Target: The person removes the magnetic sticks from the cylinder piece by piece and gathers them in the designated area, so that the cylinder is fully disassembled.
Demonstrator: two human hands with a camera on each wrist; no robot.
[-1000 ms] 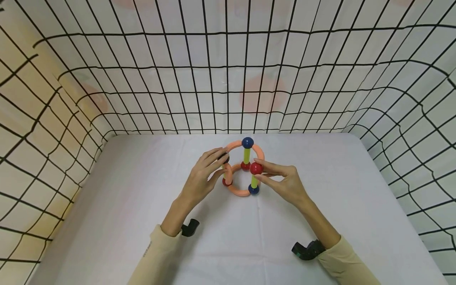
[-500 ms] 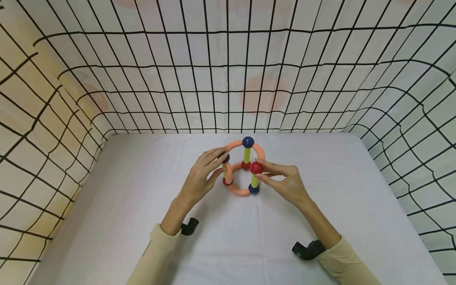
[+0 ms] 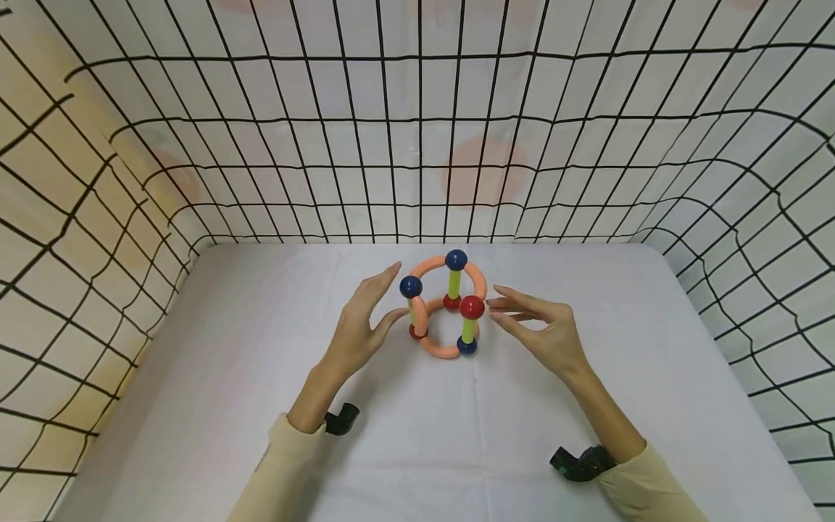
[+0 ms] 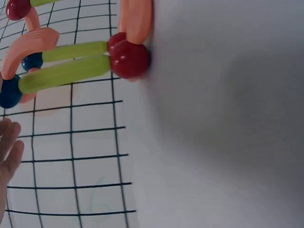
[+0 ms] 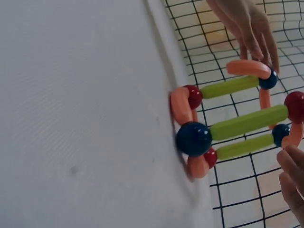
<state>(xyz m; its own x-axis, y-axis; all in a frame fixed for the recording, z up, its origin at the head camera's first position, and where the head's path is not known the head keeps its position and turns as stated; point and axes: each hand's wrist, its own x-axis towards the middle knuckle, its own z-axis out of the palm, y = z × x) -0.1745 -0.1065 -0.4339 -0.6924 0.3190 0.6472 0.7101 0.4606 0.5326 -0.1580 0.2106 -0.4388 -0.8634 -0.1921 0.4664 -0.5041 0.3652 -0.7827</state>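
Note:
Between the two hands a toy frame of balls and rods stands upright on the white-covered table. Its lower ring of orange curved rods (image 3: 438,351) joins two red balls and a blue ball (image 3: 467,345). Three yellow-green straight rods rise from these. On top sit two blue balls and a red ball (image 3: 472,307). One upper curved rod (image 3: 420,316) hangs from the left blue ball (image 3: 410,287), its other end free. My left hand (image 3: 355,326) is spread just left of that ball. My right hand (image 3: 544,330) is right of the red ball, fingertips apart from it, holding nothing.
Black wire grid panels (image 3: 417,145) close off the back and both sides of the table (image 3: 261,348). A black wrist-worn device (image 3: 580,462) shows at the right cuff, another (image 3: 342,419) at the left.
Both hands have let go of the frame. My left hand has drawn back left from the blue ball, and my right hand has moved right from the red ball. The frame stays standing.

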